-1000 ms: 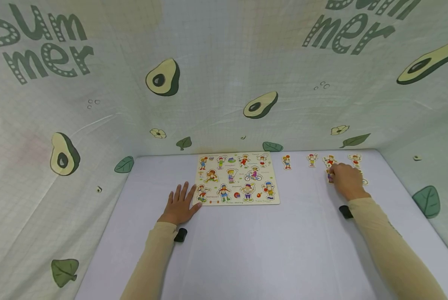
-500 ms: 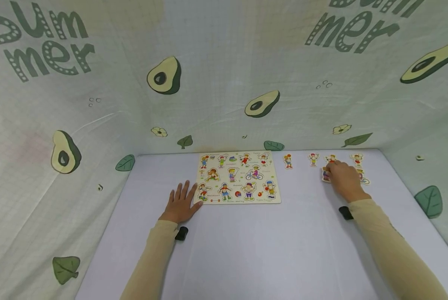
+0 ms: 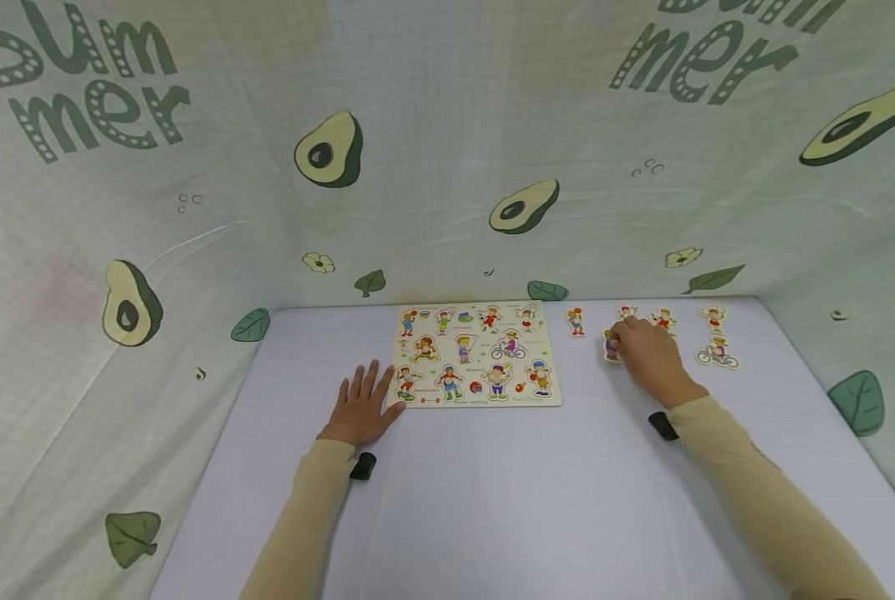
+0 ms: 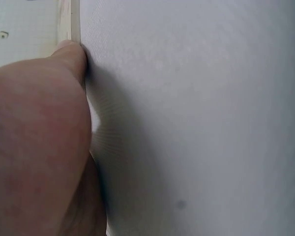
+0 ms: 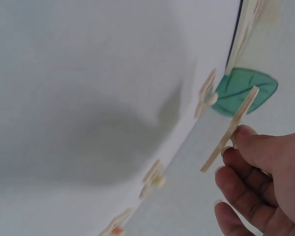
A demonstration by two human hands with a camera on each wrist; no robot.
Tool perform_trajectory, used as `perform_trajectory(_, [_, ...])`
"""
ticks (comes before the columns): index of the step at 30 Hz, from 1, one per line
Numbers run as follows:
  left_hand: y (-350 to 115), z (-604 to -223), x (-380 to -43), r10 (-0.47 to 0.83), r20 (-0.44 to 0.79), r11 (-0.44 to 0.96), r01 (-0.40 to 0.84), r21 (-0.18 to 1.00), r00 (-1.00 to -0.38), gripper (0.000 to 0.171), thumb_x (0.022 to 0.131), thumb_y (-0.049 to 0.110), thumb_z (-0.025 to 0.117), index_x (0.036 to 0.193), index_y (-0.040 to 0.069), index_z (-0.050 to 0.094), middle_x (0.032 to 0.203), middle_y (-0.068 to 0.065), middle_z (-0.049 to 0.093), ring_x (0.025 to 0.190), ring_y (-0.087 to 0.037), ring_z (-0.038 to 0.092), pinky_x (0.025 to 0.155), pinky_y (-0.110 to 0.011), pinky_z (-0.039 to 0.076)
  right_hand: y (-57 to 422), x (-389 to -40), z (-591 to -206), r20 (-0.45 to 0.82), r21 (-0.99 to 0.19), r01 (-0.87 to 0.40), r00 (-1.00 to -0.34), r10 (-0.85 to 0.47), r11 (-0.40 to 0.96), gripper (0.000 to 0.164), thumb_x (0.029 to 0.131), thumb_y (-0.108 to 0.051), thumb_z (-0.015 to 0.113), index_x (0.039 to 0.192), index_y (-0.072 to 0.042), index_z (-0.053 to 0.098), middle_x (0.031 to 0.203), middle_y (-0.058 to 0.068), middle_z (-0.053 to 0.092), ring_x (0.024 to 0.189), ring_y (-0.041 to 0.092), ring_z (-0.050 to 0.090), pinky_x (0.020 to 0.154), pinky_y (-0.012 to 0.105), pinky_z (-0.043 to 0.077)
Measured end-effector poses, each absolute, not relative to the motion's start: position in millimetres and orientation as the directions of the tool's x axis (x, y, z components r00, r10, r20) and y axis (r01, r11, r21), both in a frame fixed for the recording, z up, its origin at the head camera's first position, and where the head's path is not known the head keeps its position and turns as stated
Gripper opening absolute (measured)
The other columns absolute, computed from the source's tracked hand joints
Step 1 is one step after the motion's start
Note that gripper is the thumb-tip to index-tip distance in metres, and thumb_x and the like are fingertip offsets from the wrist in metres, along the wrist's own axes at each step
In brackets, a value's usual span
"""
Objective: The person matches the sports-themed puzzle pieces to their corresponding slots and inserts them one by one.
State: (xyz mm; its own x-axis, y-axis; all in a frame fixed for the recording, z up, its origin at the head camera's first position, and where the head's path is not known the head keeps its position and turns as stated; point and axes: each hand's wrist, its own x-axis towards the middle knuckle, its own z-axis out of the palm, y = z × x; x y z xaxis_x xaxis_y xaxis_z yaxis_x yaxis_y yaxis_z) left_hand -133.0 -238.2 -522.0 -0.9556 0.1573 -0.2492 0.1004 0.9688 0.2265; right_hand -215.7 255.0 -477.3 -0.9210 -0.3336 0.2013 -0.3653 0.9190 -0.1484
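Observation:
My right hand pinches a thin wooden puzzle piece between thumb and fingertips. In the head view this figure piece shows blue and purple at the left of the fingers. The right wrist view shows it edge-on, raised above the white table. My left hand lies flat with fingers spread, its thumb and fingertips at the left edge of the puzzle board. The board carries rows of printed sports figures. In the left wrist view the left thumb touches the board's edge.
Further figure pieces lie to the right of the board: a ball player, a cyclist, a red-clad figure and one with raised arms. A cloth with avocado prints hangs behind the white table.
My right hand has lifted the puzzle piece from among the loose pieces and carried it left, uncovering the cyclist piece. The left hand stays in place by the board.

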Motion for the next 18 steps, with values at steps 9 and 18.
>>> perform_trajectory(9, [-237.8,-520.4,-132.3,0.157,-0.249,0.967,0.097,0.236,-0.956,0.079,0.11,0.051,0.048,0.17,0.01,0.018,0.177,-0.023,0.004,0.161,-0.049,0.002,0.128,-0.067,0.006,216.6,-216.4,-477.4,0.203,-0.129,-0.41,-0.902,-0.381,0.903,0.012,0.1,-0.005,0.073,0.108,0.003,0.07,0.1,0.016,0.069,0.096,0.036,0.068,0.086,0.055,0.055])
perform_trajectory(18, [-235.7,-516.9,-132.0,0.144,-0.262,0.965,0.077,0.25,-0.954,0.079,0.109,0.049,0.05,0.17,0.01,0.018,0.177,-0.023,0.004,0.162,-0.048,0.001,0.128,-0.066,0.003,183.8,-219.6,-476.9,0.217,-0.145,-0.458,-0.88,-0.423,0.877,0.014,0.101,-0.008,0.072,0.111,0.002,0.071,0.107,0.015,0.071,0.104,0.035,0.068,0.089,0.051,0.054])
